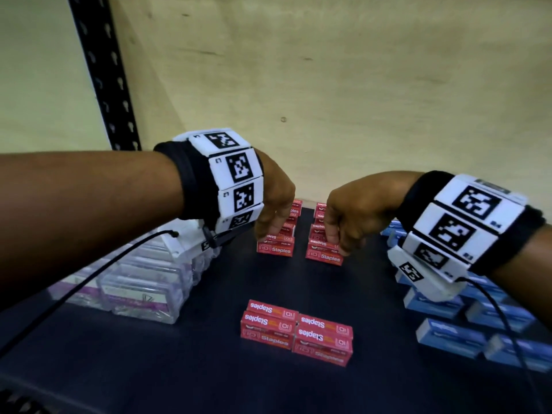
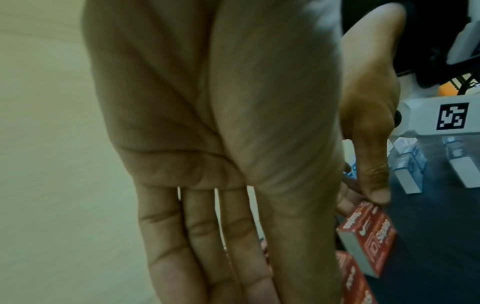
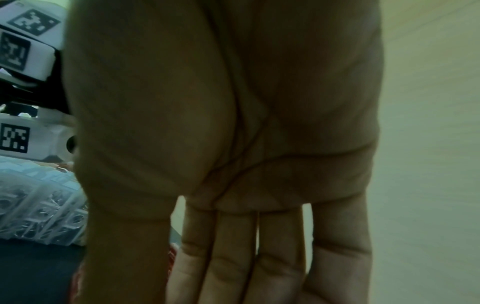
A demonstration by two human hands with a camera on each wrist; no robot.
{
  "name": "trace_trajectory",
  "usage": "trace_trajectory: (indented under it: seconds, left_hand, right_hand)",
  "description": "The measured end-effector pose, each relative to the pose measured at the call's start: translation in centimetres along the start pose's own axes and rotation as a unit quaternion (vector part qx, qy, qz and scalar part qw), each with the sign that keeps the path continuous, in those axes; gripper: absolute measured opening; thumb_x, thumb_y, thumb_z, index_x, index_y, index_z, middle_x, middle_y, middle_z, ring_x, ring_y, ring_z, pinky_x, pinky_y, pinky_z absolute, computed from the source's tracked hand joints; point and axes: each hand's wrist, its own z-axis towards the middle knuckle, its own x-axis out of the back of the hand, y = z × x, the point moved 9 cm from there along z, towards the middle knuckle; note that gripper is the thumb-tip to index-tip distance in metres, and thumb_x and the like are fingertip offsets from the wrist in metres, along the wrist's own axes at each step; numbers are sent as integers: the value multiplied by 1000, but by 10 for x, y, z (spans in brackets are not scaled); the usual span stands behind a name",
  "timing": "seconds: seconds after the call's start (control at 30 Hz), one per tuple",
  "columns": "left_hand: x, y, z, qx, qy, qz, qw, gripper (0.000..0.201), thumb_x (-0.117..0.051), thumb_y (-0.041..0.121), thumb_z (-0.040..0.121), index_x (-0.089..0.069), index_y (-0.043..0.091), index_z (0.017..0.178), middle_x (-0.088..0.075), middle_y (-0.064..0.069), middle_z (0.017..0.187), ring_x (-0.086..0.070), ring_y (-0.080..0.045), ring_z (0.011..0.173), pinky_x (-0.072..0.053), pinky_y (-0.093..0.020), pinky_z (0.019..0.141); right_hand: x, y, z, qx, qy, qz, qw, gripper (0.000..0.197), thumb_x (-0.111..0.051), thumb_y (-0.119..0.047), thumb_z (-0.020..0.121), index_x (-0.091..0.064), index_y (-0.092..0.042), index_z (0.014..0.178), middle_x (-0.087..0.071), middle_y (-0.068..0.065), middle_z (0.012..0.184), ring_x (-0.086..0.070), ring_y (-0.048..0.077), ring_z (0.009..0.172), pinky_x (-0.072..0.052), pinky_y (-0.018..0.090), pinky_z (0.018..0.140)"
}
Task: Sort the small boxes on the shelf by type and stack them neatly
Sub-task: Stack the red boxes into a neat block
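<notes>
Clear plastic boxes point(image 1: 140, 282) sit under the left forearm. The left hand point(image 1: 273, 204) grasps a red staples box point(image 1: 276, 248) from above, fingers behind and thumb in front. Just right of it, the right hand point(image 1: 348, 216) pinches another red staples box point(image 1: 325, 254) the same way. Nearer than both hands stands a red stack point(image 1: 295, 333) on the shelf point(image 1: 179, 369); blue boxes point(image 1: 466, 324) lie under the right wrist.
</notes>
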Motion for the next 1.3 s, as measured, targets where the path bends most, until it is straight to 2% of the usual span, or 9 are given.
trace_trajectory:
  seconds: [0.07,0.23,0.43,0.53,0.7,0.8,0.93,1.1,1.3]
  left_hand:
    - [-1,2,2,-10,-11,-1,1000,31,-67,5,88,-65,6,119,-63,3,83,-52,12,38,-37,-1,40]
    - [-15,1,-6,-14,-16,-52,998,32,-67,0,87,-65,4,118,-71,-15,107,-60,2,48,-49,-8,49]
    - [-26,10,-20,-29,-12,-28,999,28,-70,6,87,-69,9,114,-71,-2,86,-61,1,54,-51,-12,60]
    - [-31,13,-26,-37,-10,-31,999,27,-71,5,85,-70,8,112,-70,-1,82,-61,2,52,-51,-12,60]
    - [-39,18,-39,-43,-17,-51,998,26,-70,2,85,-71,7,111,-70,-2,84,-60,1,52,-51,-10,56]
    - [-41,19,-45,-44,-15,-49,998,25,-70,3,85,-71,9,109,-71,-2,85,-62,-2,59,-53,-19,69]
    - [-47,20,-52,-46,-10,-43,998,23,-72,7,85,-72,11,107,-72,1,84,-64,-4,64,-55,-27,83]
    - [-52,18,-59,-49,-17,-55,997,21,-73,10,85,-72,16,105,-72,3,81,-66,-6,68,-55,-27,82]
    - [-53,19,-64,-61,-31,-55,996,20,-69,11,88,-70,19,106,-73,1,87,-67,-8,74,-55,-30,87]
  right_hand:
    - [-4,3,1,10,7,3,1000,23,-69,-6,87,-70,-12,110,-76,6,104,-65,11,73,-56,35,92]
    - [-16,-1,-14,18,-7,21,1000,22,-71,-11,87,-70,-15,109,-76,5,98,-64,9,66,-55,33,88]
    - [-31,-8,-35,34,-23,51,998,22,-70,-11,88,-70,-14,110,-76,6,101,-67,12,74,-55,28,81]
    - [-36,-11,-44,43,-22,57,997,23,-71,-10,87,-71,-14,110,-76,5,101,-66,11,74,-53,23,70]
    - [-44,-16,-54,62,-31,68,995,23,-67,-4,87,-72,-9,109,-76,7,102,-66,11,73,-54,23,74]
    - [-47,-17,-58,69,-29,75,994,25,-66,-1,86,-72,-7,110,-77,7,101,-67,12,76,-52,20,69]
    - [-51,-20,-61,79,-40,94,992,27,-66,1,86,-71,-5,112,-76,11,103,-68,16,83,-54,27,81]
    - [-53,-21,-66,87,-33,83,992,21,-68,-8,88,-73,-12,108,-77,3,97,-67,8,74,-52,20,73]
    - [-54,-20,-68,89,-42,87,991,19,-62,-11,93,-71,-14,109,-77,0,93,-67,5,70,-55,27,82]
